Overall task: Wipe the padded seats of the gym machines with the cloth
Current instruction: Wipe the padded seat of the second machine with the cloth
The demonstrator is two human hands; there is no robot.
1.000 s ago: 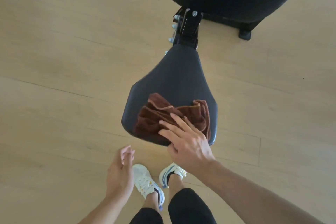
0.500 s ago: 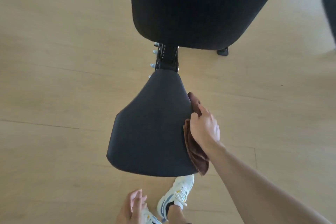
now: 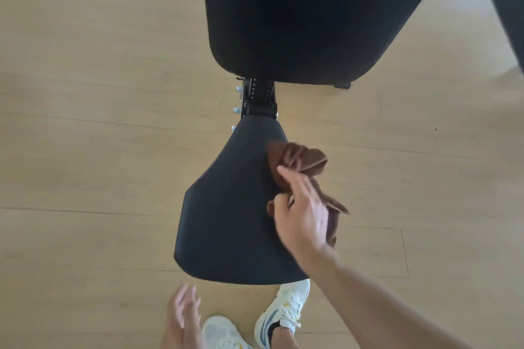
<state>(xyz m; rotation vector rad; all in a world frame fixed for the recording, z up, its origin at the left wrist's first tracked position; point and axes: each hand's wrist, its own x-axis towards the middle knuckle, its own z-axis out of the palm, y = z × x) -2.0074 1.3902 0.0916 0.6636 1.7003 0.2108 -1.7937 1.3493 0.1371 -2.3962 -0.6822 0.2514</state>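
A: Head view, nearest first. I've got the left hand (image 3: 181, 317) at the bottom edge, fingers loosely spread, holding nothing, hovering over the floor (image 3: 85, 150) just in front of the seat.

B: Shoes?

A: Two white sneakers (image 3: 280, 312) with blue side marks, on the floor under the near rim of the seat. One partly cut off by the frame.

B: Right side?

A: Right hand (image 3: 303, 212) comes in from lower right on a bare forearm. It's clutching the cloth (image 3: 297, 159), thumb and fingers closed around a bunched part of it. I mark that one as gripping.

B: Where's the cloth exactly?

A: Brown, crumpled, at the right edge of the padded seat (image 3: 232, 212), about midway along. Part lies over the pad, part hangs off the side past the hand. Slight blur there.

B: Seat?

A: Black, wide near me, narrowing away. Beyond the narrow end, a black bracket (image 3: 259, 98) with a row of holes and silver knobs on its left. Farther off, the black backrest pad (image 3: 306, 14) fills the top. Another dark shape at the right frame edge, can't tell what.
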